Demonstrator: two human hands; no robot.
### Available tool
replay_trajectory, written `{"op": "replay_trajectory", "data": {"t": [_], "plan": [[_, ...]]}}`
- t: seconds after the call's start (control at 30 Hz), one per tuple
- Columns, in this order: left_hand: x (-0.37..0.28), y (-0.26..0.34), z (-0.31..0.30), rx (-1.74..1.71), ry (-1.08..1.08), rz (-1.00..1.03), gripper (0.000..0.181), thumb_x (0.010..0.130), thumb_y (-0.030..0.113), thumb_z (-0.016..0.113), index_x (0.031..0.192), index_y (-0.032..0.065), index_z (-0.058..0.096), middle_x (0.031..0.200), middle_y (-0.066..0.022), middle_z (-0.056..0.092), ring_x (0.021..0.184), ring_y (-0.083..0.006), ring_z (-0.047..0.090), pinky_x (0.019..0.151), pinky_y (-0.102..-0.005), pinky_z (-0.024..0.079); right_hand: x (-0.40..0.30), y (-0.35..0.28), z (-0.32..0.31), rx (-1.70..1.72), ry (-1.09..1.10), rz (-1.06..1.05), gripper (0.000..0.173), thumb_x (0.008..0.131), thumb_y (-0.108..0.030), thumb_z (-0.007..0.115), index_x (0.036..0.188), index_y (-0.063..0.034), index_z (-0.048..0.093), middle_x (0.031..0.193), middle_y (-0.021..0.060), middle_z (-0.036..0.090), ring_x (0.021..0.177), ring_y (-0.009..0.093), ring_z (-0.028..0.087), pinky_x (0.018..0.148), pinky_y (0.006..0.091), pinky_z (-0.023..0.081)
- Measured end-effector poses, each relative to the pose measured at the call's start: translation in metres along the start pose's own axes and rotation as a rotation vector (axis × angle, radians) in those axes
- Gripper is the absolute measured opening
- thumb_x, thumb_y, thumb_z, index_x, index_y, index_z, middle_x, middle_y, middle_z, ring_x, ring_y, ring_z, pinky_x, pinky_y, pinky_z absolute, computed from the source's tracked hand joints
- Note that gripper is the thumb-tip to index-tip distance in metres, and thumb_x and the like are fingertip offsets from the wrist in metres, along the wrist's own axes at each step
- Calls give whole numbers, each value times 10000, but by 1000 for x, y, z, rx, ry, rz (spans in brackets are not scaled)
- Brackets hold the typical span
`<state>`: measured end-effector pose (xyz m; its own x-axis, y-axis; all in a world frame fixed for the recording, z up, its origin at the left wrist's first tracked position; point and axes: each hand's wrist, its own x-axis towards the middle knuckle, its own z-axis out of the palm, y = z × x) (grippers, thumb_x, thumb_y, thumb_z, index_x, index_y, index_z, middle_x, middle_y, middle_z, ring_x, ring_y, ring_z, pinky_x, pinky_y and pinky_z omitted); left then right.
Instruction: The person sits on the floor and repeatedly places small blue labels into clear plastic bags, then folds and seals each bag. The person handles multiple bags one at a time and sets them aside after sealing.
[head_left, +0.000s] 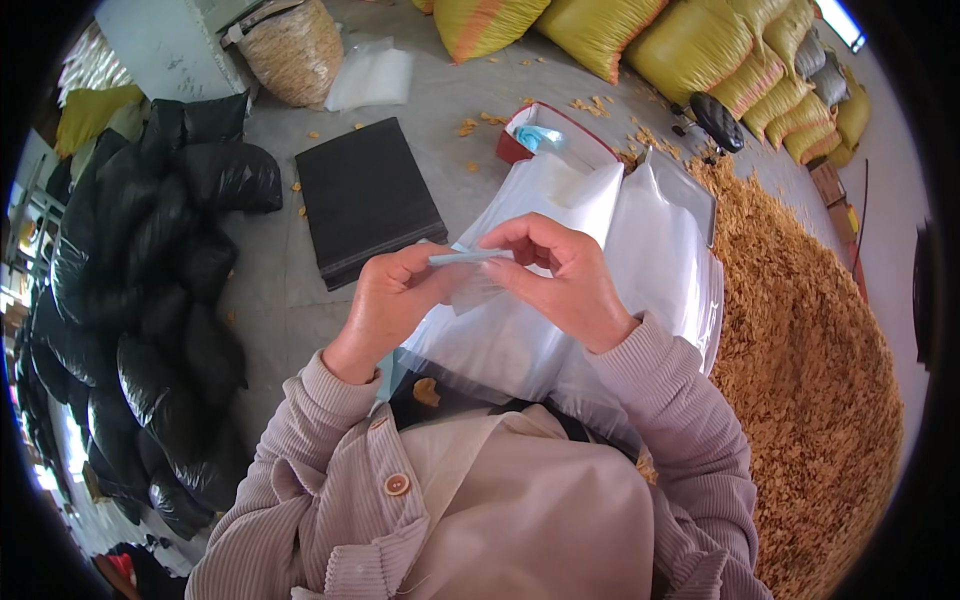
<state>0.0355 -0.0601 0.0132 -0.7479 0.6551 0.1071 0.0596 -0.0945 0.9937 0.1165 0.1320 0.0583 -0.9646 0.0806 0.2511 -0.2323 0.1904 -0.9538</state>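
A small light-blue strip (469, 256), with a thin translucent sheet (477, 291) hanging under it, is stretched between my two hands. My left hand (405, 296) pinches its left end between thumb and fingers. At its right end my right hand (559, 270) has thumb and fingertips on it. Below the hands, clear plastic bags or sheets (495, 349) lie in front of my body, with a second pile (649, 259) to the right. Beyond them stands a red-edged box (581, 127) with a light-blue item (538, 138) inside.
A stack of black sheets (367, 187) lies on the floor ahead left. Filled black bags (165, 300) crowd the left side. A large heap of brown flakes (802, 375) spreads on the right, near a black-seated stool (716, 121). Full yellow woven sacks (690, 45) stand behind.
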Motion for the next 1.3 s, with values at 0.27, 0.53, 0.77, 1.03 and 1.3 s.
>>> {"op": "replay_trajectory", "data": {"t": [0.27, 0.53, 0.77, 1.03, 1.3], "plan": [[-4, 2, -8, -5, 105, 12, 335, 1004, 278, 598, 907, -21, 716, 722, -34, 684, 644, -71, 616, 602, -227, 493, -16, -18, -7, -214, 196, -224, 127, 830, 18, 725, 955, -6, 726, 854, 29, 655, 740, 99, 606, 670, 228, 483], [4, -10, -52, 76, 438, 100, 684, 1033, 557, 398, 775, 15, 728, 703, -62, 696, 630, -101, 620, 637, -232, 487, -40, 55, -33, -93, 426, 376, 161, 890, -58, 700, 1030, 22, 688, 907, 38, 675, 714, 71, 592, 657, 238, 488], [2, -17, -41, 47, 443, -60, 697, 1033, 573, 373, 774, 36, 734, 710, -28, 680, 640, -77, 579, 627, -219, 436, -49, 25, -13, -965, 253, -87, 644, 849, -164, 726, 1418, -26, 458, 1400, 181, 483, 1204, 323, 527, 1004, 436, 438], [6, -27, -46, -131, 544, -119, 617, 1023, 540, 453, 866, 18, 743, 760, -21, 689, 659, -75, 589, 637, -202, 455, -55, 37, 15, -1082, 22, -129, 484, 850, -239, 689, 1280, -62, 553, 1384, 128, 502, 1289, 329, 476, 1058, 442, 392], [8, -26, -44, -301, 574, -87, 459, 1003, 478, 546, 1055, 54, 715, 927, -19, 693, 777, -76, 616, 690, -219, 485, -60, 60, 17, -293, 294, -30, 50, 854, -36, 698, 883, -56, 663, 932, 82, 638, 918, 234, 625, 842, 307, 485]]}}
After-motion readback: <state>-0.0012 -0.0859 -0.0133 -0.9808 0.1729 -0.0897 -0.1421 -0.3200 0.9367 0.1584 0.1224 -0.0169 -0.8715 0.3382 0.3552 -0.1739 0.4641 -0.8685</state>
